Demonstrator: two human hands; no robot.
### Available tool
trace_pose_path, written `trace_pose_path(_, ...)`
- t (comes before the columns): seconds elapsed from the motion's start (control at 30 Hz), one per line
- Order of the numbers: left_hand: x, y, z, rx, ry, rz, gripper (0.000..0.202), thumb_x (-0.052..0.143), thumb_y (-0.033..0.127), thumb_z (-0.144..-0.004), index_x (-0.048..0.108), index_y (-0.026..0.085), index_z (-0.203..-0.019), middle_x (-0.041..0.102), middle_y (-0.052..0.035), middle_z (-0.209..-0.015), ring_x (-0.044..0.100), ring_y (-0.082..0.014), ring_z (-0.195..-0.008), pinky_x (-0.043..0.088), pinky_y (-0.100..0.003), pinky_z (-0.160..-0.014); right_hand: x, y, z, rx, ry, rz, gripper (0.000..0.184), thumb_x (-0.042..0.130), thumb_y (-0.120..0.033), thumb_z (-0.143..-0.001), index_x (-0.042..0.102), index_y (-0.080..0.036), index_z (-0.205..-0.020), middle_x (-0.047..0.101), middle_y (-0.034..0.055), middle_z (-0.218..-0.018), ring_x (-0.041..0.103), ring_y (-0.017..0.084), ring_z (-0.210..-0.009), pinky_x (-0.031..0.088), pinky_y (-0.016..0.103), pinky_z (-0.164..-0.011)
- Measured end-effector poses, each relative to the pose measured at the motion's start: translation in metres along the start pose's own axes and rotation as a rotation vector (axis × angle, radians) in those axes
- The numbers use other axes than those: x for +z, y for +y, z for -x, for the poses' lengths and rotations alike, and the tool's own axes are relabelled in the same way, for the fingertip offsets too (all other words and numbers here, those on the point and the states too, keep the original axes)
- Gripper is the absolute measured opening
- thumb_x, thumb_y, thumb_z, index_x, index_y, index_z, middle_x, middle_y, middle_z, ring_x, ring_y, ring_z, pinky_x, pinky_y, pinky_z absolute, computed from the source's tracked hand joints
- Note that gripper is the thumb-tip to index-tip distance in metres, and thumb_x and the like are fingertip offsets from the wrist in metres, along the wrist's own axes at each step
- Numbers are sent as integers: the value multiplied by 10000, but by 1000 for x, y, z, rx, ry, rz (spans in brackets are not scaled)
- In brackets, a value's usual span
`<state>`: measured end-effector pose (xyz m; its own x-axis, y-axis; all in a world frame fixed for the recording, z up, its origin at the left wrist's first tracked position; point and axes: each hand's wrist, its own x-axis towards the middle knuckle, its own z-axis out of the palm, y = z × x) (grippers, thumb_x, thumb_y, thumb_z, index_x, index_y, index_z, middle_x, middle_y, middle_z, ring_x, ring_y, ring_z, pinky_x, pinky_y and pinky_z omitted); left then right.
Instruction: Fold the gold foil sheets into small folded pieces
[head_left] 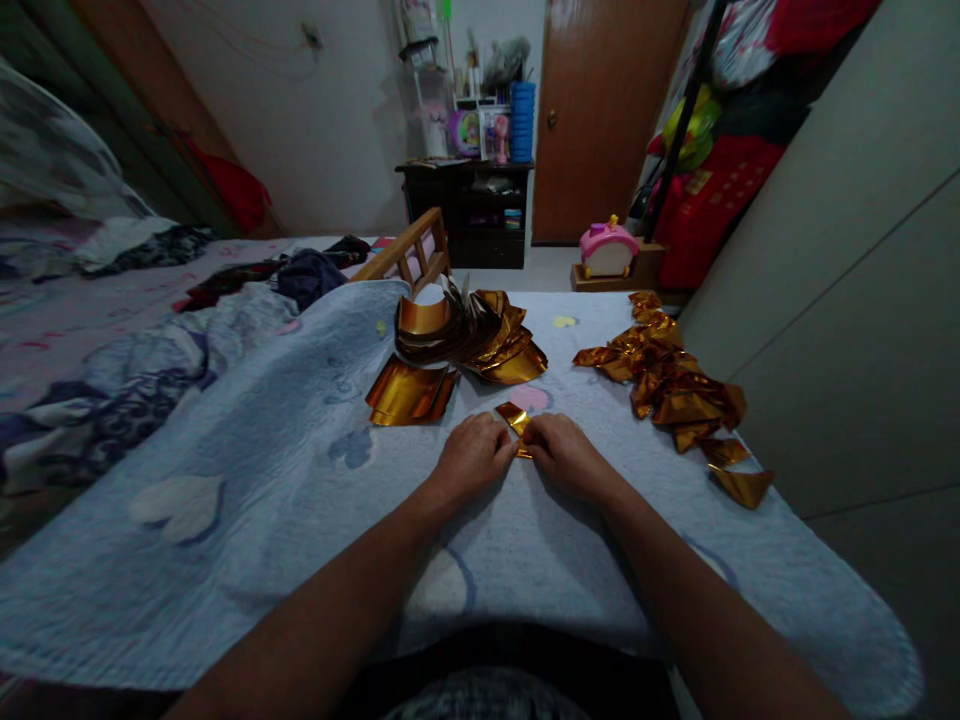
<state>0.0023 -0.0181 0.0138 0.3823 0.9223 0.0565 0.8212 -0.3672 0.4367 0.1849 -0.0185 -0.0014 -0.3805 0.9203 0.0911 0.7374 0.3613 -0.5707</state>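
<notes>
A small piece of gold foil paper (514,416), folded into a narrow shape, lies on the cloth between my hands. My left hand (474,452) is closed at its left edge, fingers pressed down on it. On the other side my right hand (561,452) pinches the paper, its fingertips covering part of it. Beyond my left hand stands a curled stack of gold foil sheets (424,318), with a few loose sheets (411,392) in front. Folded gold foil pieces (660,370) are heaped to the right.
A light blue quilted cloth (300,560) with heart patterns covers the work surface. To the left is a bed (97,290) with crumpled bedding. A pink toy (607,250) sits past the far edge, near a wooden door (600,120). A pale cabinet (840,300) borders the right side.
</notes>
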Motion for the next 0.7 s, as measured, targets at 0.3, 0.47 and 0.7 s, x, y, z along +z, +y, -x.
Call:
trace_pose_path(0.3, 2, -2, -1, -11, 12, 18, 139, 626, 242, -865, 618, 189, -736, 648, -50, -843, 615, -205, -859, 448, -314, -805, -7, -5, 0, -7, -27, -27, 161, 530, -102, -915, 666, -167, -857, 688, 51, -876, 558, 173, -840, 355, 289, -783)
trace_pose_path(0.47, 4, -4, -1, -16, 19, 17, 139, 631, 250, -871, 629, 189, -746, 652, -49, -844, 611, -204, -856, 446, -317, -799, -6, -8, -2, 13, -25, 13, 180, 523, -145, -952, 666, -166, -843, 684, 51, -854, 555, 172, -818, 344, 292, -760)
trace_pose_path(0.7, 2, -2, -2, -25, 8, 25, 152, 661, 271, -873, 629, 186, -752, 652, -50, -852, 606, -208, -860, 439, -322, -793, 1, -11, 0, 50, 18, 114, 69, 658, -230, -901, 647, -174, -862, 661, 45, -862, 516, 184, -815, 308, 308, -747)
